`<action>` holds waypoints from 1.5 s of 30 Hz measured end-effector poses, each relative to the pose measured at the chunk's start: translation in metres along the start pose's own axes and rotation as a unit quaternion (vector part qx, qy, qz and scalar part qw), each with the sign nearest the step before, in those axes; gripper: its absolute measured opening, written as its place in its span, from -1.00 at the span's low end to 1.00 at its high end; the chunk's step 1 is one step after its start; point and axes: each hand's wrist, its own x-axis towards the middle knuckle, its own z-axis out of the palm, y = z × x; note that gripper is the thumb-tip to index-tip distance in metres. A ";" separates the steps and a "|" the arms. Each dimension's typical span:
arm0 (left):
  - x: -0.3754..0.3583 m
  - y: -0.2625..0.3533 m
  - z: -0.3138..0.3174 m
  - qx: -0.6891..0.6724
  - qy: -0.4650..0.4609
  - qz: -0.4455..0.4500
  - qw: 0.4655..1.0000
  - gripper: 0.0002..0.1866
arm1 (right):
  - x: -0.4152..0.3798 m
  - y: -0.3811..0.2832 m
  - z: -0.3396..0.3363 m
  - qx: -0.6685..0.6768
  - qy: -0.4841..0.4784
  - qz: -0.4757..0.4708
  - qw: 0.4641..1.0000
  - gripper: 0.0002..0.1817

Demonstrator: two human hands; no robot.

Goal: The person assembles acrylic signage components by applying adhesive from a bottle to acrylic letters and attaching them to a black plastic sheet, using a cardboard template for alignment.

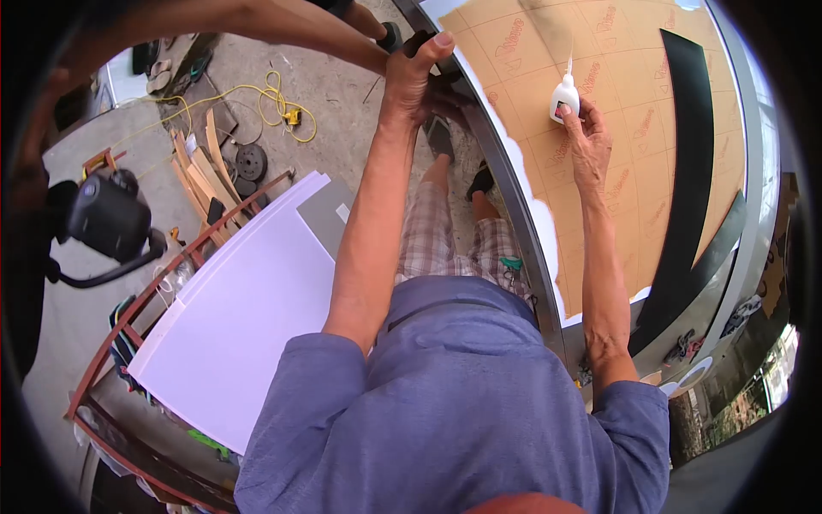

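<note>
From the head view, looking straight down past a blue shirt and two long arms.

Holding a small white glue bottle (pixel 563 98) in the right hand (pixel 589 141), grip shut around its fat bottom end. Sits over the brown paper board (pixel 548 188), near the far end, left of the long black strip (pixel 689 163). Hard to tell if touching the paper or just above it.

Left hand (pixel 413 77) wrapped tight on the metal edge (pixel 514 214) of the board, thumb sticking up. Another person's hand (pixel 390 38) right beside it, on the same far corner; too dark there to see what it grabs.

What could go wrong:
- Squeezing too hard could send out too much glue, a blob or a runny line on the paper.
- Glue on the fingers (pixel 582 111), since they sit so close to the bottle, and then sticky marks on the board.
- Letting go with the left grip could let the board slide or tip, right above the feet in sandals (pixel 441 141).
- Stepping back could catch the yellow cord (pixel 282 107) on the floor or bump the white sheets (pixel 248 317) on the rack.

Which way the bottle points: long line from the fat bottom in the hand to the thin tip. Tip away from the body, toward the far end of the board, leaning a little to the right. Nearly in line with the right arm.
</note>
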 end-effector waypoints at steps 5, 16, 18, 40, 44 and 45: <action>-0.005 0.009 -0.004 0.040 0.009 -0.045 0.998 -0.12 | 0.002 -0.002 -0.002 -0.060 -0.011 -0.025 0.998 -0.53; 0.003 0.003 -0.003 -0.017 -0.007 0.042 0.999 -0.29 | -0.006 -0.001 0.013 -0.078 -0.036 -0.057 0.995 -0.57; -0.004 0.007 0.000 -0.002 0.001 0.037 0.999 -0.29 | -0.004 0.002 0.015 -0.074 -0.045 -0.059 0.994 -0.58; -0.008 0.008 0.001 -0.004 0.049 0.017 0.999 -0.28 | 0.023 -0.010 0.058 -0.294 -0.089 -0.134 0.942 -0.60; -0.005 0.007 0.003 -0.015 0.035 0.023 0.999 -0.27 | 0.019 -0.011 0.046 -0.217 -0.092 -0.119 0.964 -0.59; -0.004 0.007 0.001 -0.015 0.037 -0.002 0.999 -0.25 | 0.018 -0.011 0.044 -0.184 -0.091 -0.106 0.973 -0.59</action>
